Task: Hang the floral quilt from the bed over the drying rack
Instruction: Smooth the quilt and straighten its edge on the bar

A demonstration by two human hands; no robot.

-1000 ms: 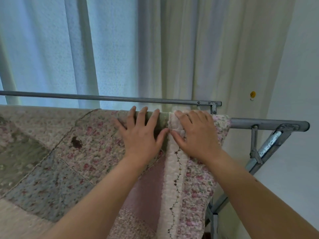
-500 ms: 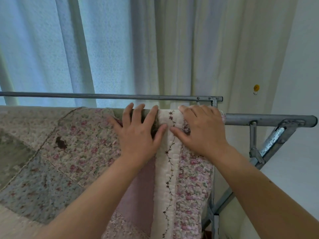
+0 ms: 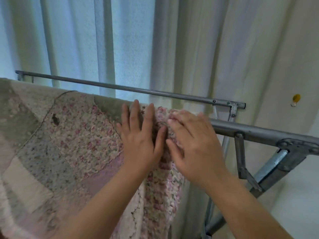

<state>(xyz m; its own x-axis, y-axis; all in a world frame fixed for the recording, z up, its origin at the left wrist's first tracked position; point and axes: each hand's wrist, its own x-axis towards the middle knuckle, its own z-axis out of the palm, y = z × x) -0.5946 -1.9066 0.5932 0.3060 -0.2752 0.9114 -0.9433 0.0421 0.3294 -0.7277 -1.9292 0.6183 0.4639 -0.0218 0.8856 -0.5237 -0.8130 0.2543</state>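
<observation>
Pale curtains (image 3: 120, 40) fill the far side, and we're right up at the grey metal drying rack (image 3: 250, 131). The patchwork floral quilt (image 3: 72, 138) is draped over its near rail, running leftwards along the bar, its right edge hanging just beneath our palms. Our left hand (image 3: 139, 140) lies flat on the fabric, fingers spread; our right hand (image 3: 195, 147) is beside it, thumbs nearly touching, fingers loose and blurred, gripping nothing. The rail under the quilt is hidden, and the quilt's left end is cut off.
</observation>
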